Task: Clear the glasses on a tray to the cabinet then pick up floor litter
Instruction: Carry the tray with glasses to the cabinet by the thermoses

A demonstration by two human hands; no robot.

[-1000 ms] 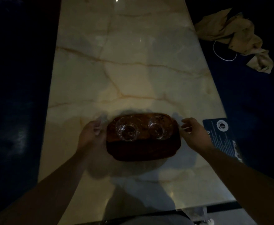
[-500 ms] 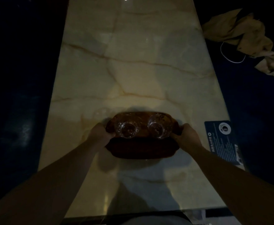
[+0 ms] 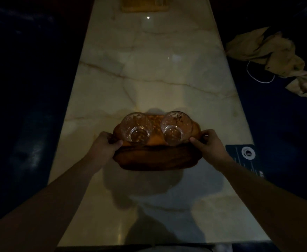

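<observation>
Left hand [image 3: 106,144] and right hand [image 3: 210,142] clamped on tray [image 3: 154,159] ends. I saw two glasses [image 3: 137,127] upright between hands, tray over table [image 3: 149,79]. My worry: uneven lift tilts tray, glasses slide, tip. Dim light hid footing.

Crumpled cloth [image 3: 270,59] — perhaps clothing — dark card [image 3: 244,159]
</observation>
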